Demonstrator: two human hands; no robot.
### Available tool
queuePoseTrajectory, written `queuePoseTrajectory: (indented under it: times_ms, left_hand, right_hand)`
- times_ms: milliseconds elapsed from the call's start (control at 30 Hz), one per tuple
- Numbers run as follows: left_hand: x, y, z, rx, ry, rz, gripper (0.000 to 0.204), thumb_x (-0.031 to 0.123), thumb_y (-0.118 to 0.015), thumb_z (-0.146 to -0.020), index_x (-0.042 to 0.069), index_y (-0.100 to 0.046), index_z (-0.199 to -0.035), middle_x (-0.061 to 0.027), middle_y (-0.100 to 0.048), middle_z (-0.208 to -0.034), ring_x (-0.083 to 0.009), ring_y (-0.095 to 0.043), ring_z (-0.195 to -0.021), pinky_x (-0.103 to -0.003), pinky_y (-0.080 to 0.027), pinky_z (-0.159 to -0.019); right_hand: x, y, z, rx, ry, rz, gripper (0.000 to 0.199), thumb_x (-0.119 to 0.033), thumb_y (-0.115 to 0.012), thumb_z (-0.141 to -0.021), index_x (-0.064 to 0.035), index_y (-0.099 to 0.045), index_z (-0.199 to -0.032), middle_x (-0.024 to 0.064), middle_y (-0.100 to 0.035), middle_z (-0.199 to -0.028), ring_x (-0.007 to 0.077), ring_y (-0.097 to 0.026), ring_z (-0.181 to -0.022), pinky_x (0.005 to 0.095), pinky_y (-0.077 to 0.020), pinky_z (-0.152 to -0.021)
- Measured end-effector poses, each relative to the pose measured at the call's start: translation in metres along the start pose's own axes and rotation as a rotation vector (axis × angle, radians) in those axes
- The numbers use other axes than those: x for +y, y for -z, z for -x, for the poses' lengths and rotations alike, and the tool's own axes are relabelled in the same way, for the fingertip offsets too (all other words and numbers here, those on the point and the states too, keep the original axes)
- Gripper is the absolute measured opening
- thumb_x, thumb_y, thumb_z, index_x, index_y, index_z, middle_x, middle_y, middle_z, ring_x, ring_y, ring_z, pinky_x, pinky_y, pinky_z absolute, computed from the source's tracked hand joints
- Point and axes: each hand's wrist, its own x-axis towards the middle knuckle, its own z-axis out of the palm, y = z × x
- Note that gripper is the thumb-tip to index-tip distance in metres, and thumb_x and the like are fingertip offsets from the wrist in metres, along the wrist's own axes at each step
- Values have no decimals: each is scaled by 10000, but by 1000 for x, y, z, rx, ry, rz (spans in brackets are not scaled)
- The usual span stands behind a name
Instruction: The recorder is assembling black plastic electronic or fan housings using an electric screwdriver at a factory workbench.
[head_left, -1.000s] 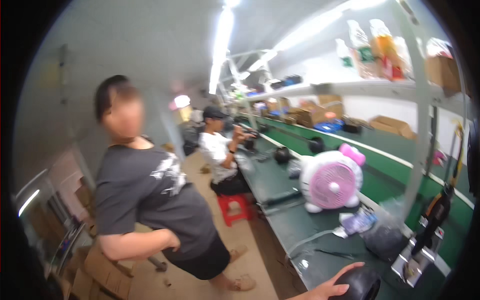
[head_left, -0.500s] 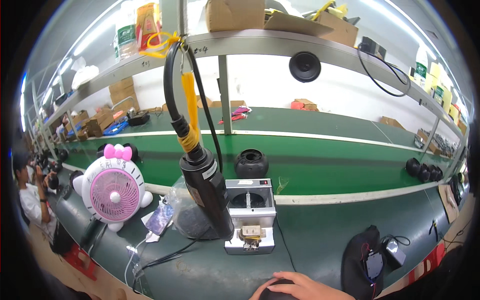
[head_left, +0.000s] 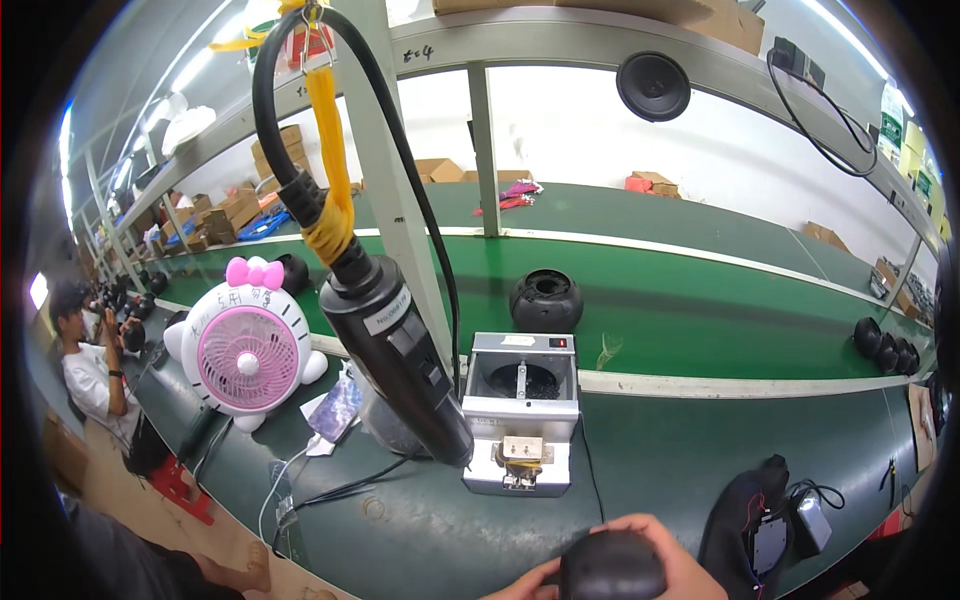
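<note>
At the near edge of the bench I hold a smooth black rounded shell (head_left: 612,570), like a speaker housing. My right hand (head_left: 668,548) wraps its far and right side with curved fingers. Only some fingers of my left hand (head_left: 535,582) show, closed against the shell's left side. Ahead of the hands stands a grey screw feeder (head_left: 520,410) with a dark bowl. Just left of it hangs a black electric screwdriver (head_left: 400,365), its tip near the feeder's front; neither hand touches it. Behind the feeder, a black round housing (head_left: 546,300) with an open top sits on the green belt (head_left: 660,330).
A pink-and-white fan (head_left: 247,350) and a purple-patterned phone-like object (head_left: 335,408) stand left, with cables nearby. To the right lie a black fabric piece (head_left: 735,520) with red wires and a small grey box (head_left: 812,522). Several black housings (head_left: 880,345) line the belt's right. A person (head_left: 95,370) sits far left.
The view has shifted, so the bench things sit differently. The black shell has come up further into view between my hands, and fingers of my left hand now show at its left side.
</note>
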Motion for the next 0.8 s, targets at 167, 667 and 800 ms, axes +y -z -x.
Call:
queuePoseTrajectory:
  times_ms: [167,667,800]
  left_hand:
    - [-19,24,-5,-39,-133,315,1023,635,-614,-907,113,-86,-1610,-150,-552,-1303,-287,-616,-1132,-399,-524,-933]
    - [66,-9,-19,602,-373,-141,698,180,-498,-1055,106,-97,-1621,5,-452,-766,-92,-432,-648,-230,-398,-616]
    - [58,-6,2,693,-412,-171,647,193,-523,-1043,124,-203,-1601,6,-480,-785,-83,-453,-680,-235,-408,-596]
  right_hand:
    - [-10,-3,1,84,-24,-466,1087,-425,-894,-656,5,-316,-1470,154,-488,-1382,244,-492,-1290,349,-385,-1083]
    - [-41,-47,70,431,-33,-163,1042,-420,-878,-687,-16,-315,-1464,167,-472,-1376,283,-495,-1286,377,-395,-1088]
    - [-29,-46,61,303,-36,-151,1029,-418,-874,-695,-21,-314,-1462,171,-468,-1375,293,-496,-1285,384,-397,-1090]
